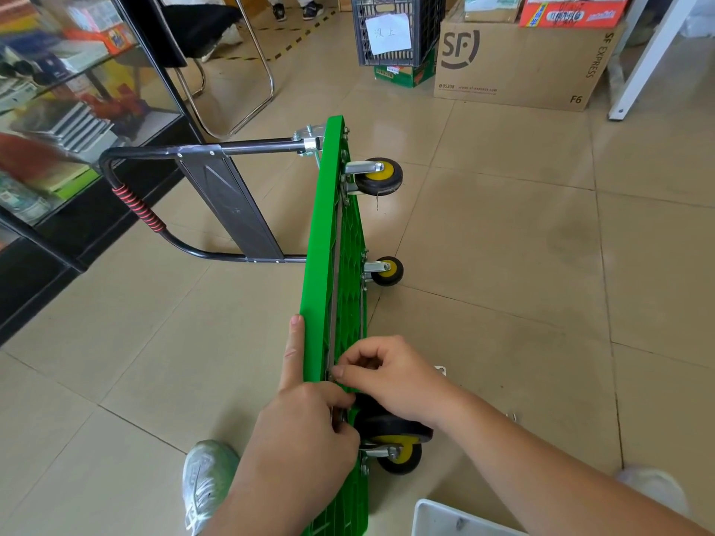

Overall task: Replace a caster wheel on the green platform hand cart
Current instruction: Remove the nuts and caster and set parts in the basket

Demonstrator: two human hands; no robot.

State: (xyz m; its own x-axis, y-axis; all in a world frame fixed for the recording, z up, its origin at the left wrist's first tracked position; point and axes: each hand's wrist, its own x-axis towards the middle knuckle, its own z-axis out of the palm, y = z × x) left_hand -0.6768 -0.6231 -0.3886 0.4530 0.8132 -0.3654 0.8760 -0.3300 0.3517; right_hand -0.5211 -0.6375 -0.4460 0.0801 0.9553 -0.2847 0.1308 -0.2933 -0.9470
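Fastening step, lower centre: my left hand (pixel 305 423) grips the green deck (pixel 321 241), my right hand (pixel 390 377) pinches a hidden, likely fastener above the caster wheel (pixel 390 423); next, thread it.

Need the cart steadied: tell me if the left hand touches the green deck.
Touching. Head view: the left hand lays its forefinger along the green deck.

The scene is viewed from one wide-angle head-worn camera, aimed forward and down, close above the left hand (pixel 305 431) and right hand (pixel 389 375) at the green cart (pixel 324 234), which is seen lengthwise.
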